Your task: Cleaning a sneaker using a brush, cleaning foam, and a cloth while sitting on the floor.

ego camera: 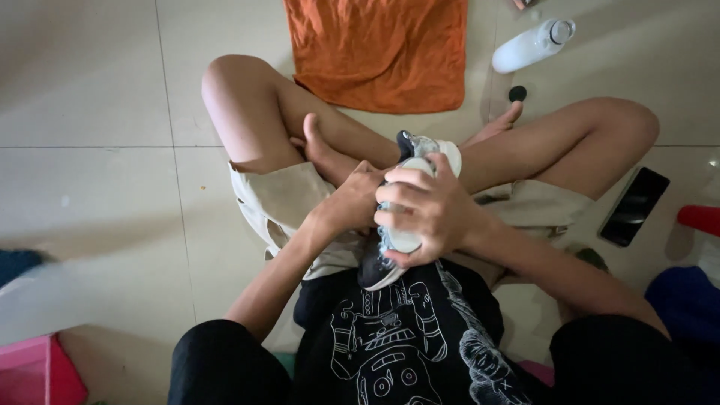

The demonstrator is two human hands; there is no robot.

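While the person sits cross-legged on the tiled floor (90,90), both hands meet over the lap around a single shoe (390,255). Reading from the left edge of the floor: a pink bin (34,371) sits in the near left corner. The left hand (352,202) is pressed against the side of the shoe, its fingers mostly hidden behind it, so whether it grips or merely steadies cannot be told. Just beside it, the right hand (424,214) is wrapped around the shoe, fingers curled over the pale upper, the dark sole edge showing below the palm and the toe pointing away from the body. At the far edge, an orange cloth (382,52) lies flat between the knees. Further right lie a white bottle (532,45) on its side and a small dark cap (517,93), apart from it. A black phone (634,206) lies beyond the right knee, with a red object (701,217) at the right edge.

Judged as handling: the shoe seems best kept low over the lap, one hand bracing while the other works, the grip firm on the upper so that it does not twist.
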